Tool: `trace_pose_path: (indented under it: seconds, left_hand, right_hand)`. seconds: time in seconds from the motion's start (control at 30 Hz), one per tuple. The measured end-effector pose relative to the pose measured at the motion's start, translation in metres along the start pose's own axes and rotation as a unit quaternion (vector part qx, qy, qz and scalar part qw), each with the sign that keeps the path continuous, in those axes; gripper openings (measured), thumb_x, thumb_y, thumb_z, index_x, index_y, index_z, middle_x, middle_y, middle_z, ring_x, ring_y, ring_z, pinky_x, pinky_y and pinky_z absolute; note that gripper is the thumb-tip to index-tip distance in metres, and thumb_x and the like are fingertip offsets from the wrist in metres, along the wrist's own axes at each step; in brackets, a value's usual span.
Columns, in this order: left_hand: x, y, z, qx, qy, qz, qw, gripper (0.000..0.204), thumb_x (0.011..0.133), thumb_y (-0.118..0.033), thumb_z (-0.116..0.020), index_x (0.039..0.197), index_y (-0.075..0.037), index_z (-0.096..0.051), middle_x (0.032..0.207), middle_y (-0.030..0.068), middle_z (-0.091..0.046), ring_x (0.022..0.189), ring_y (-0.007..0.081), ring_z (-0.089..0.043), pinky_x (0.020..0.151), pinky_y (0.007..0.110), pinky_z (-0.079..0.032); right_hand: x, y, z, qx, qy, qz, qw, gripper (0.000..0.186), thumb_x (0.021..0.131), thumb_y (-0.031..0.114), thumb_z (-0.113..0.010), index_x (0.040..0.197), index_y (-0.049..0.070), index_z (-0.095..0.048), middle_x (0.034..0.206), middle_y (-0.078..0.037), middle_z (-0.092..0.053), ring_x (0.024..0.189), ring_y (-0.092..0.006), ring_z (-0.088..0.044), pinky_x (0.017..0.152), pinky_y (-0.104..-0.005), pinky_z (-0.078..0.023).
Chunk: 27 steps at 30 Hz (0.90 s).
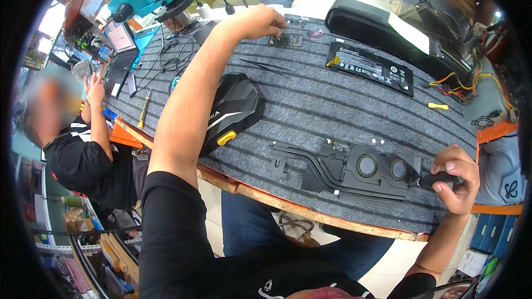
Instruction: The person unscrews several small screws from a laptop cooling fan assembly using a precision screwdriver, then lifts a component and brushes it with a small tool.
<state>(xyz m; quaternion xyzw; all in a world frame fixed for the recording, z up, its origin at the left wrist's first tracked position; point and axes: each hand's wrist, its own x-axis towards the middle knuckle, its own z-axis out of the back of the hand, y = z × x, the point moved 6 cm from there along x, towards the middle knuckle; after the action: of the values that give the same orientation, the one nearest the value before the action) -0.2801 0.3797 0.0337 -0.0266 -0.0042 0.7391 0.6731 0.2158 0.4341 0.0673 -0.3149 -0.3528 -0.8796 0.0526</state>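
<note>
Gripping black object (430, 180) in right hand (464, 189), likely for control — with 2-fan cooler (351, 175) flat just left, presumably for stability. Holding left hand (265, 24) bent, with small dark plate (296, 39) just right; unclear if gripping.

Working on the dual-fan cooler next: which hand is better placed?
Right, I'd judge. The right hand holds a black tool beside the right end of the cooler. The left hand is at the far side of the striped mat, near a small flat part, away from the cooler.
</note>
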Motion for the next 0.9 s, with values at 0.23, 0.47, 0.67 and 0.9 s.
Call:
trace_pose_path:
  seconds: [0.23, 0.47, 0.67, 0.9]
  left_hand:
    - [-0.0041, -0.0041, -0.0033, -0.019, 0.022, 0.008, 1.000, 0.035, 0.093, -0.024, -0.079, 0.123, -0.007, -0.076, 0.111, 0.0133, -0.079, 0.104, 0.0312, -0.074, 0.093, 0.042, -0.056]
    - [0.0001, 0.0008, -0.0087, -0.001, -0.004, -0.033, 0.999, 0.029, 0.091, -0.023, -0.078, 0.115, -0.006, -0.076, 0.103, 0.0135, -0.078, 0.099, 0.0304, -0.075, 0.090, 0.042, -0.057]
    - [0.0031, -0.0001, -0.0088, 0.004, -0.001, -0.023, 1.000, 0.025, 0.092, -0.024, -0.076, 0.111, -0.007, -0.076, 0.100, 0.0127, -0.077, 0.099, 0.0310, -0.074, 0.088, 0.043, -0.056]
    - [-0.0025, 0.0014, -0.0037, 0.000, -0.027, -0.014, 1.000, 0.025, 0.092, -0.023, -0.077, 0.114, -0.011, -0.077, 0.106, 0.0106, -0.079, 0.101, 0.0298, -0.075, 0.090, 0.043, -0.058]
  right_hand:
    - [0.0014, -0.0009, -0.0020, 0.001, -0.003, 0.003, 1.000, 0.045, 0.079, 0.011, -0.084, 0.118, 0.010, -0.063, 0.086, -0.013, -0.066, 0.074, -0.0250, -0.064, 0.066, -0.0368, -0.049]
    - [0.0026, 0.0014, -0.0051, 0.002, 0.000, 0.012, 1.000, 0.044, 0.080, 0.012, -0.084, 0.118, 0.010, -0.062, 0.084, -0.012, -0.065, 0.072, -0.0248, -0.064, 0.065, -0.0364, -0.048]
    - [0.0033, 0.0052, -0.0063, -0.003, 0.004, 0.017, 1.000, 0.042, 0.081, 0.013, -0.083, 0.117, 0.011, -0.062, 0.084, -0.011, -0.065, 0.072, -0.0246, -0.063, 0.065, -0.0364, -0.048]
    - [0.0056, 0.0067, -0.0081, -0.005, 0.008, 0.016, 1.000, 0.040, 0.082, 0.014, -0.083, 0.116, 0.012, -0.062, 0.084, -0.011, -0.065, 0.072, -0.0240, -0.063, 0.065, -0.0360, -0.047]
